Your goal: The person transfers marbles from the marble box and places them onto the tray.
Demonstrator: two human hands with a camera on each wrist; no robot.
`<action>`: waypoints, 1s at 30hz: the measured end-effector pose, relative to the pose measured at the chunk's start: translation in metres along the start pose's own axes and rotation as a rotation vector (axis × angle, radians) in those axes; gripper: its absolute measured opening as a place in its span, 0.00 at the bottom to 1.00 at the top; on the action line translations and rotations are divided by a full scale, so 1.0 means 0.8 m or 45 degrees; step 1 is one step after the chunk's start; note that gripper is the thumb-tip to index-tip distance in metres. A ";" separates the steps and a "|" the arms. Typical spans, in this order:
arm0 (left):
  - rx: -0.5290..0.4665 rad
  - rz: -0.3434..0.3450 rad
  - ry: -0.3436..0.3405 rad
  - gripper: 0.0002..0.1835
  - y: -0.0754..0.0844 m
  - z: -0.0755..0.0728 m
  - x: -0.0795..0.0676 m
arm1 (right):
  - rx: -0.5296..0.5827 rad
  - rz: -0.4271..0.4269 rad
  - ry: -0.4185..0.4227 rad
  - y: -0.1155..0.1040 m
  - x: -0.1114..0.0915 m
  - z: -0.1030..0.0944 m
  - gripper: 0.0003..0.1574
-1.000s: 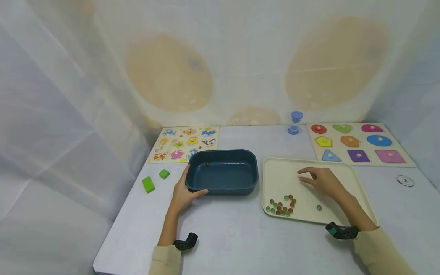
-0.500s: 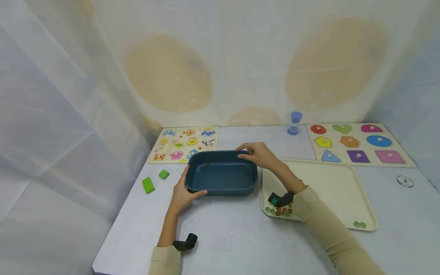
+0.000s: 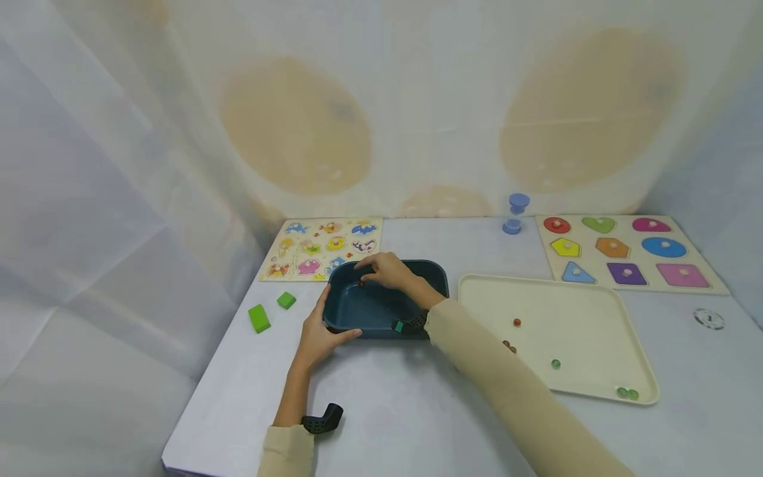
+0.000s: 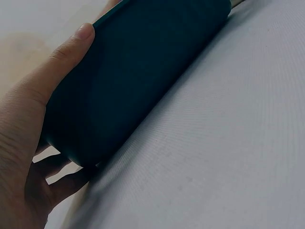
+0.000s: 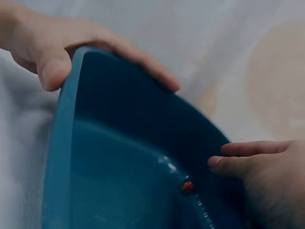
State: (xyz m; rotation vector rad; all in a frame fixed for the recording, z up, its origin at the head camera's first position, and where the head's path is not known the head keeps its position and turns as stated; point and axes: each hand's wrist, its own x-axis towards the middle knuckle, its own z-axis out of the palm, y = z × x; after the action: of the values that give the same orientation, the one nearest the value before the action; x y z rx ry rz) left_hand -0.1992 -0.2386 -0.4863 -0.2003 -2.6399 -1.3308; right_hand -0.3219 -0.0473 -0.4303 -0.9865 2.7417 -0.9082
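A dark teal rectangular basin (image 3: 381, 317) stands on the table, with my left hand (image 3: 316, 334) gripping its near left corner. In the left wrist view the thumb (image 4: 71, 50) lies along the basin's near wall while other fingers reach round its side. My right hand (image 3: 390, 271) is inside the basin near its far left part, fingers extended and nothing visible between them. Just below those fingertips, a small red-brown marble (image 5: 188, 186) lies on the basin floor. To the right, a cream tray (image 3: 572, 311) bears several red-brown and green marbles (image 3: 556, 364), some hidden by my right sleeve.
Two green blocks (image 3: 259, 318) lie left of the basin. Behind it is a sea-animal peg puzzle (image 3: 334, 246). A blue hourglass (image 3: 515, 213) and a shape peg puzzle (image 3: 632, 252) stand at the back right, near a round black-and-white chip (image 3: 709, 318).
My right hand has moved left from over the tray, past the basin's right rim, to the marble in the basin. A red-brown marble now shows mid-tray. My left hand stays put.
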 end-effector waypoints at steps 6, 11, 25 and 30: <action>-0.003 0.036 -0.012 0.59 -0.001 0.001 0.003 | -0.070 0.047 -0.069 0.010 0.006 0.017 0.20; -0.003 0.027 -0.011 0.60 0.002 0.002 0.002 | -0.068 0.043 -0.090 0.013 0.004 0.021 0.16; 0.015 -0.030 0.000 0.60 0.002 -0.001 -0.001 | 0.002 -0.093 -0.008 0.007 -0.019 -0.008 0.10; 0.016 -0.032 0.011 0.60 0.001 0.000 -0.001 | 0.089 -0.186 0.214 0.014 -0.078 -0.063 0.10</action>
State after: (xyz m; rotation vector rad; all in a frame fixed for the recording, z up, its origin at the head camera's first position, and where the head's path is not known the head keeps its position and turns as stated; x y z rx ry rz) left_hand -0.1979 -0.2381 -0.4856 -0.1596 -2.6520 -1.3189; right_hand -0.2927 0.0229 -0.4028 -1.1605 2.7783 -1.1518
